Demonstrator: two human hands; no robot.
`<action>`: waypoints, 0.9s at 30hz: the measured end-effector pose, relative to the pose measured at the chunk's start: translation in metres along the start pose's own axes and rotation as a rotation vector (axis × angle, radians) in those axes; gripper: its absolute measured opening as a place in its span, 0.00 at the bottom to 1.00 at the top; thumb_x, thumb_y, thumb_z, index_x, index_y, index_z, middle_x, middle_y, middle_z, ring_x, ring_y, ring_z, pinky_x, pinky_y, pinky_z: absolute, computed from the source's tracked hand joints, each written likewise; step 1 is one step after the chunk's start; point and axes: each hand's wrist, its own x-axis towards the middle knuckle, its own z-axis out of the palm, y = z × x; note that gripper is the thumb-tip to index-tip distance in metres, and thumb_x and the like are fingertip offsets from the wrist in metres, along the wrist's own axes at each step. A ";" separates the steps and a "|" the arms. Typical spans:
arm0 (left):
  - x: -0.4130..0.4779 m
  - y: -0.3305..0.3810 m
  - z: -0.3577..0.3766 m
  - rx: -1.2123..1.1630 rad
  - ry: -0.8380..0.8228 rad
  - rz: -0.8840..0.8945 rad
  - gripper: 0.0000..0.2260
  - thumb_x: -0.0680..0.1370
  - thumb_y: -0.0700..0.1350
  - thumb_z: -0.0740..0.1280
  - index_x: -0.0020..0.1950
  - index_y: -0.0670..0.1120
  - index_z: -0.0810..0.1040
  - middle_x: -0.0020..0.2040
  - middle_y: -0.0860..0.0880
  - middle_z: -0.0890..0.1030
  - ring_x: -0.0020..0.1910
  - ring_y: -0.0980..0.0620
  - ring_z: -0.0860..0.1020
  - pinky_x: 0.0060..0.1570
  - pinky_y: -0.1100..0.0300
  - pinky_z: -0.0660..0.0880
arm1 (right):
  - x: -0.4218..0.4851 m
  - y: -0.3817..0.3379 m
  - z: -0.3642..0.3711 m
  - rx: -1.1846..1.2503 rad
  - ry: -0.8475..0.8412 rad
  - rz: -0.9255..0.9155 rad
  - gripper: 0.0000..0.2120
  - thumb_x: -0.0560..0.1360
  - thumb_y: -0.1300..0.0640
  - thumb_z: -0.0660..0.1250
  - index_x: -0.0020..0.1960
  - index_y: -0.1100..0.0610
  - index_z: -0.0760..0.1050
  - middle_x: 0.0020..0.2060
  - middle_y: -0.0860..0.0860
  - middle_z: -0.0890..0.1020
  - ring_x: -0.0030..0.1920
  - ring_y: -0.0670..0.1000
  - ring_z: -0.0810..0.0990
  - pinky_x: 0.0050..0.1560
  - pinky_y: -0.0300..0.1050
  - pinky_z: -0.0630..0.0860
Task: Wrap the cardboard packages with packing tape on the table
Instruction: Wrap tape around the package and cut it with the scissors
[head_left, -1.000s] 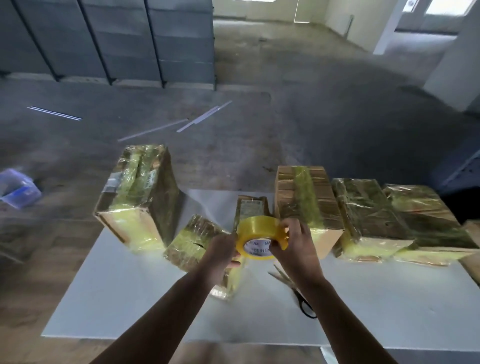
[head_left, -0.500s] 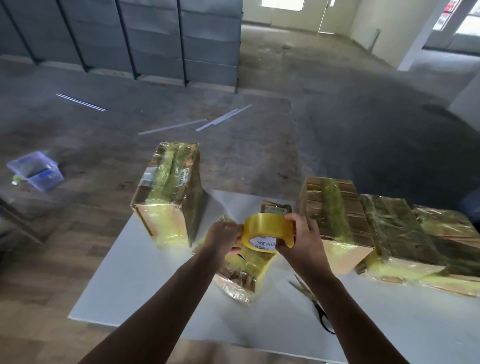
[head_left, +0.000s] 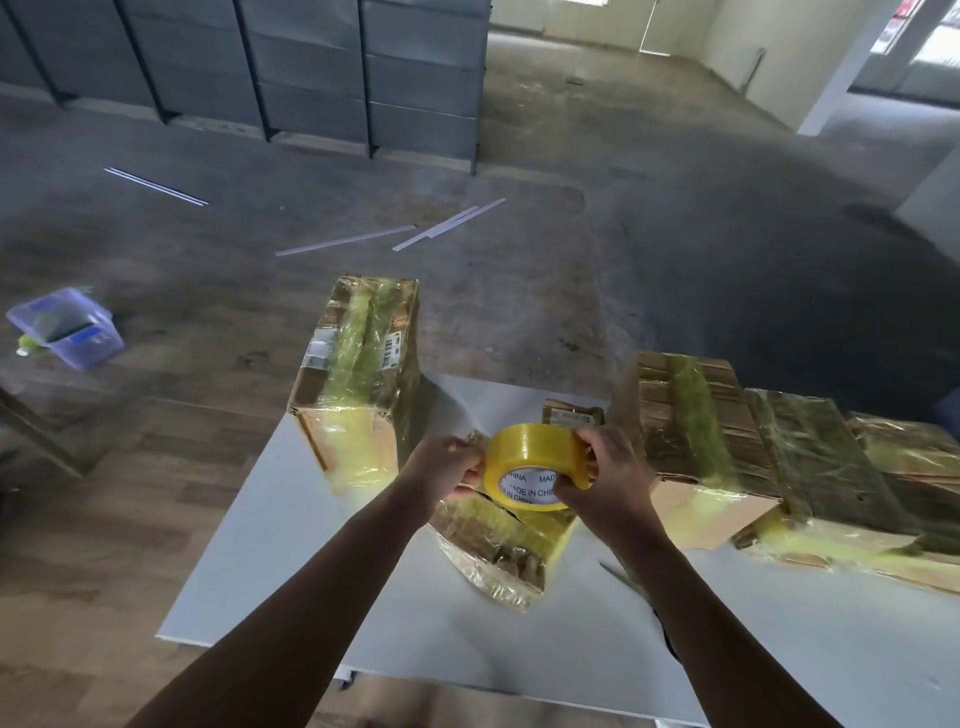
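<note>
You hold the packing tape roll above the white table, its open core facing you. Glossy yellow ring, white core printed MADE IN CHINA. Your right hand curls round its right side; your left hand pinches its left edge. Below lies a crinkly, tape-wrapped cardboard package.

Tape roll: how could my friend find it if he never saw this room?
Find the white table with the taped cardboard packages. Above the small package at its middle, the left hand and right hand hold the tape roll. It is the only round yellow ring with a white core; its neighbours are all boxy.
</note>
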 end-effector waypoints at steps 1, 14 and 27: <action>0.004 -0.002 -0.002 0.083 0.019 0.027 0.10 0.79 0.42 0.65 0.55 0.37 0.78 0.46 0.39 0.82 0.43 0.47 0.80 0.39 0.59 0.79 | 0.000 -0.001 0.002 -0.004 -0.003 0.002 0.25 0.66 0.59 0.74 0.61 0.57 0.72 0.52 0.46 0.68 0.53 0.47 0.70 0.45 0.24 0.59; 0.004 -0.050 -0.020 0.528 0.060 -0.038 0.18 0.75 0.38 0.61 0.66 0.39 0.72 0.53 0.44 0.76 0.46 0.45 0.80 0.38 0.56 0.77 | 0.004 0.004 0.007 -0.030 0.033 0.008 0.24 0.66 0.59 0.75 0.60 0.58 0.72 0.52 0.47 0.69 0.53 0.48 0.69 0.49 0.41 0.67; -0.018 0.002 -0.004 -0.117 -0.044 -0.184 0.10 0.81 0.37 0.60 0.58 0.33 0.76 0.42 0.44 0.79 0.39 0.50 0.78 0.45 0.57 0.79 | 0.008 -0.006 0.007 0.023 -0.025 -0.073 0.27 0.66 0.59 0.74 0.63 0.59 0.71 0.57 0.52 0.70 0.54 0.49 0.70 0.44 0.24 0.63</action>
